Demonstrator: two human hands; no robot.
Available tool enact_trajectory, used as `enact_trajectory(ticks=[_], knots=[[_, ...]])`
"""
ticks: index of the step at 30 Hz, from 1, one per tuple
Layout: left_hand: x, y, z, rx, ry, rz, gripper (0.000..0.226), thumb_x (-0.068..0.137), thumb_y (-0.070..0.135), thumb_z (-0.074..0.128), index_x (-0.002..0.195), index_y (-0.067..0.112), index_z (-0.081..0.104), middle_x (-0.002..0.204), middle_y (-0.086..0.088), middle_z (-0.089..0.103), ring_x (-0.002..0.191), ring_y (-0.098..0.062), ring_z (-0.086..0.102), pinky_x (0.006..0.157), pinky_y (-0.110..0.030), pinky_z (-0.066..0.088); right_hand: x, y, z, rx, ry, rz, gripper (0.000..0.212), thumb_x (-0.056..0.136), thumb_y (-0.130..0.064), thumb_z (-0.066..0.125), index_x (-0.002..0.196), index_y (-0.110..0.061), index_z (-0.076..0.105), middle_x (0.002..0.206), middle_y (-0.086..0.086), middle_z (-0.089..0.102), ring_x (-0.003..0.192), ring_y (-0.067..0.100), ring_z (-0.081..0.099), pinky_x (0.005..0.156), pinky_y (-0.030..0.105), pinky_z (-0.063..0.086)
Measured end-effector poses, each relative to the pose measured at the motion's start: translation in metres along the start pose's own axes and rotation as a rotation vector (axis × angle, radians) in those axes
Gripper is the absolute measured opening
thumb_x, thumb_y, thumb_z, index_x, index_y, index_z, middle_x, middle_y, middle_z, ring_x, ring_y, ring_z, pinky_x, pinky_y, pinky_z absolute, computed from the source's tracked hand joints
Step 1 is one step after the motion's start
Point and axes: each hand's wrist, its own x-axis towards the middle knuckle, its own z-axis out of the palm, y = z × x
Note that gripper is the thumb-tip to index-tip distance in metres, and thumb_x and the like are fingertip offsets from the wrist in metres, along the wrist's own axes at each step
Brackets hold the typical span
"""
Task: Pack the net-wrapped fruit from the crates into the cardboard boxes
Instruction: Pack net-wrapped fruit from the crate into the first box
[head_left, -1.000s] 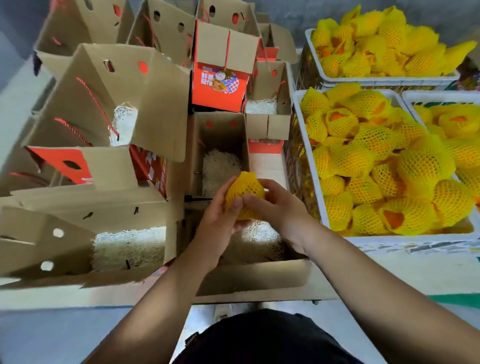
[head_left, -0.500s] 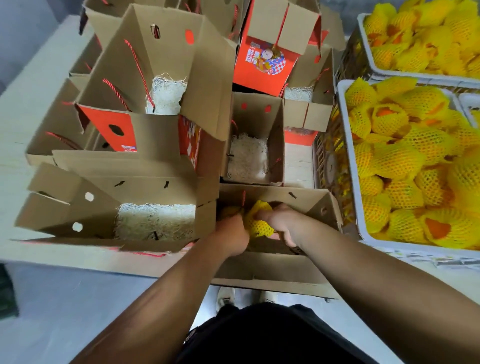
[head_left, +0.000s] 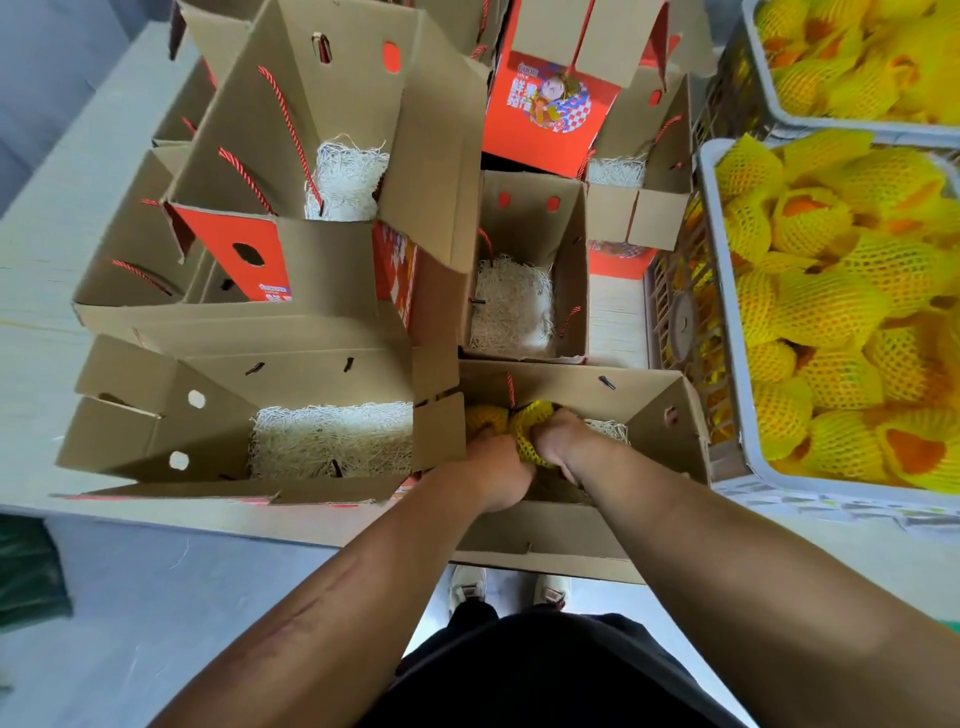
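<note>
a net-wrapped fruit, held up above the boxes a second earlier, has been lowered into the nearest cardboard box and is now seated low against its left end. it is grasped from both sides: the left hand is closed over its near-left face, the right hand is closed over its right face, fingers curled into the yellow net. a second wrapped fruit is seen just beside it, touching or nearly so, deeper in the left corner. white shredded padding shows on the box floor to the right of the hands. the placing step is judged almost complete; release is not yet made, and room for more fruit appears to be left on the right of the box.

around the work, the supply is kept in a white crate at the right, heaped with wrapped fruit, with a second crate behind it. other open boxes lined with padding stand ready: one directly behind and one to the left. a printed red box stands farther back.

the upright flap of the left-hand box stands close against the left wrist, and the raised flaps of the near box narrow the opening; a withdrawal straight upward is judged the least likely to catch them.
</note>
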Motion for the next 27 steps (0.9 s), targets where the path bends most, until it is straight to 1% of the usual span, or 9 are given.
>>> enact_trajectory(ticks=[4,6,8,12,14,17,20,23,27], knots=[[0.004,-0.002,-0.001,-0.078,0.107,0.048,0.034,0.104,0.030,0.049,0.137,0.021,0.056,0.133,-0.005,0.057,0.123,-0.027,0.055,0.109,-0.045,0.046,-0.017,-0.004,-0.015,-0.265,0.000,-0.146,0.028,0.100,-0.023,0.054,0.121,-0.010,0.067,0.119,0.014,0.068,0.097,0.027,0.062,0.079,0.029,0.045],[0.005,0.004,-0.002,-0.184,0.163,0.105,0.038,0.106,0.032,0.047,0.142,0.024,0.054,0.136,-0.001,0.059,0.126,-0.024,0.055,0.109,-0.044,0.047,-0.034,-0.008,-0.030,-0.363,0.045,-0.187,0.028,0.097,-0.022,0.053,0.121,-0.017,0.066,0.115,0.010,0.070,0.092,0.023,0.063,0.080,0.032,0.051],[0.005,0.016,0.000,-0.317,0.224,0.176,0.037,0.108,0.035,0.043,0.143,0.029,0.053,0.135,0.006,0.062,0.124,-0.016,0.057,0.104,-0.035,0.048,-0.049,-0.008,-0.046,-0.342,0.101,-0.223,0.034,0.096,-0.023,0.052,0.127,-0.020,0.062,0.116,0.008,0.070,0.101,0.027,0.066,0.087,0.037,0.056],[0.006,0.049,0.004,-0.629,0.321,0.334,0.022,0.109,0.039,0.043,0.124,0.037,0.058,0.110,0.023,0.068,0.107,0.005,0.061,0.083,-0.015,0.044,-0.089,-0.001,-0.079,-0.167,0.227,-0.395,0.032,0.100,-0.025,0.049,0.130,-0.019,0.061,0.110,0.006,0.073,0.100,0.025,0.068,0.086,0.039,0.056],[0.005,0.068,0.004,-0.749,0.328,0.429,0.016,0.106,0.039,0.049,0.117,0.038,0.061,0.108,0.023,0.069,0.105,0.007,0.063,0.080,-0.008,0.047,-0.109,0.010,-0.100,-0.054,0.362,-0.491,0.028,0.100,-0.024,0.052,0.125,-0.020,0.065,0.103,0.003,0.074,0.094,0.020,0.069,0.083,0.040,0.056],[0.006,0.099,0.003,-0.707,0.293,0.533,0.014,0.104,0.046,0.049,0.111,0.047,0.061,0.109,0.026,0.068,0.105,0.008,0.062,0.078,-0.009,0.045,-0.129,0.039,-0.142,-0.005,0.629,-0.606,0.025,0.095,-0.011,0.061,0.118,-0.016,0.069,0.104,0.002,0.074,0.096,0.021,0.068,0.083,0.040,0.055],[0.013,0.129,0.005,-0.612,0.212,0.585,0.020,0.099,0.038,0.048,0.110,0.046,0.063,0.114,0.022,0.066,0.107,0.009,0.060,0.082,-0.014,0.044,-0.130,0.079,-0.193,-0.361,0.842,-0.413,0.044,0.090,-0.014,0.067,0.133,-0.014,0.061,0.124,0.014,0.063,0.114,0.038,0.056,0.094,0.047,0.047],[0.018,0.153,0.011,-0.542,0.136,0.627,0.023,0.101,0.030,0.048,0.116,0.043,0.062,0.120,0.018,0.065,0.110,0.009,0.059,0.085,-0.014,0.044,-0.121,0.112,-0.225,-0.661,0.746,0.051,0.068,0.092,-0.036,0.065,0.152,-0.023,0.035,0.145,0.011,0.044,0.134,0.038,0.039,0.108,0.047,0.034],[0.023,0.174,0.022,-0.524,0.087,0.610,0.027,0.105,0.019,0.051,0.128,0.025,0.063,0.123,0.009,0.066,0.113,0.001,0.061,0.094,-0.023,0.049,-0.101,0.113,-0.235,-0.651,0.883,-0.036,0.077,0.086,-0.038,0.068,0.150,-0.017,0.032,0.149,0.014,0.037,0.134,0.039,0.037,0.107,0.050,0.035]])
